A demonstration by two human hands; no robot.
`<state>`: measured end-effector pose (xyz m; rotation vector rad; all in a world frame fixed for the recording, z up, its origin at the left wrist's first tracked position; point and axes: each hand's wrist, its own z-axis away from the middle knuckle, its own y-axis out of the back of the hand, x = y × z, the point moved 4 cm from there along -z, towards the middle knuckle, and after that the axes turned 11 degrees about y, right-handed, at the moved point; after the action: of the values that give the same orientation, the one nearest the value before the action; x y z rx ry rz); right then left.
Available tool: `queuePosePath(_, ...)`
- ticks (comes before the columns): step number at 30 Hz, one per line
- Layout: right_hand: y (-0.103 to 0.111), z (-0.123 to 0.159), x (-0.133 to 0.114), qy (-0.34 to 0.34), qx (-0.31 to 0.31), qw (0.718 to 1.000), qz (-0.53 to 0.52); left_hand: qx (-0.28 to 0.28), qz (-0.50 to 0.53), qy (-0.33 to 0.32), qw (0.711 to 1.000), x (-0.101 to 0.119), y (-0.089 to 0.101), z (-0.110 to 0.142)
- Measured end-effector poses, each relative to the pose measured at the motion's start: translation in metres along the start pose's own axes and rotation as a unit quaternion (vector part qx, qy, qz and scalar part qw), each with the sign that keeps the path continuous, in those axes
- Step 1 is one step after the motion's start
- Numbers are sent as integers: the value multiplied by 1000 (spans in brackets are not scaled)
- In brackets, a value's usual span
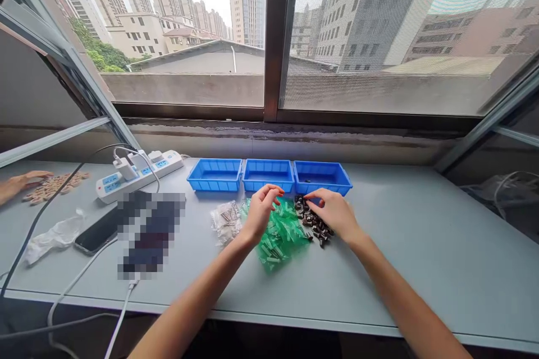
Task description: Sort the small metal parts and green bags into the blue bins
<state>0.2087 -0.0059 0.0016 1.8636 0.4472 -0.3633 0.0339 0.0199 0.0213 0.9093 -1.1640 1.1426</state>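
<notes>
My left hand [261, 212] hovers over the left part of a green plastic bag [283, 233] holding small pale pieces. Its fingers are curled toward the thumb, and whatever may be between them is too small to make out. At the top of a loose pile of small dark metal pieces [319, 229], my right hand [334, 214] pinches with thumb and fingertips at one dark piece. Left of the green bag lies a clear plastic bag [227, 221] of small metal parts, partly behind my left wrist.
Behind stand three blue bins in a row: left [214, 186], middle [268, 185] and right [323, 187], the right one with a few dark bits. A power strip [138, 176], phones [95, 235], cables and crumpled tissue [54, 238] lie left. Another person's hand [25, 180] touches brown pieces [54, 188].
</notes>
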Motion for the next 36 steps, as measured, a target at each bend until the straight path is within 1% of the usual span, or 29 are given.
queuePosePath(3,0,1,1,-6,-8,1000,2,-5,1,2,1000,-1,-1,0)
queuePosePath(7,3,1,-1,-10,28,999,-18,-8,-26,-11,1000,-1,-1,-1)
queuePosePath(9,5,1,-4,-13,58,997,-56,-1,-76,-46,996,-1,-1,0)
queuePosePath(11,6,1,-9,-1,87,987,-136,19,-155,-112,981,0,-3,3)
queuePosePath(13,6,0,-16,9,101,965,-241,34,-231,-177,956,0,-6,6)
queuePosePath(15,4,0,-20,-5,93,934,-346,31,-272,-214,938,-1,-9,9)
queuePosePath(18,-2,1,-23,-59,65,883,-461,12,-280,-232,932,-2,-11,10)
queuePosePath(21,-6,2,-22,-104,45,847,-519,10,-277,-243,930,0,-10,10)
queuePosePath(24,-8,3,-20,-129,40,831,-540,16,-279,-241,929,0,-8,8)
queuePosePath(30,-8,3,-21,-155,40,813,-560,25,-253,-248,935,2,-9,10)
queuePosePath(34,-8,4,-22,-184,34,786,-589,20,-222,-246,943,4,-9,12)
queuePosePath(36,-9,5,-23,-188,27,777,-599,16,-206,-244,947,5,-10,13)
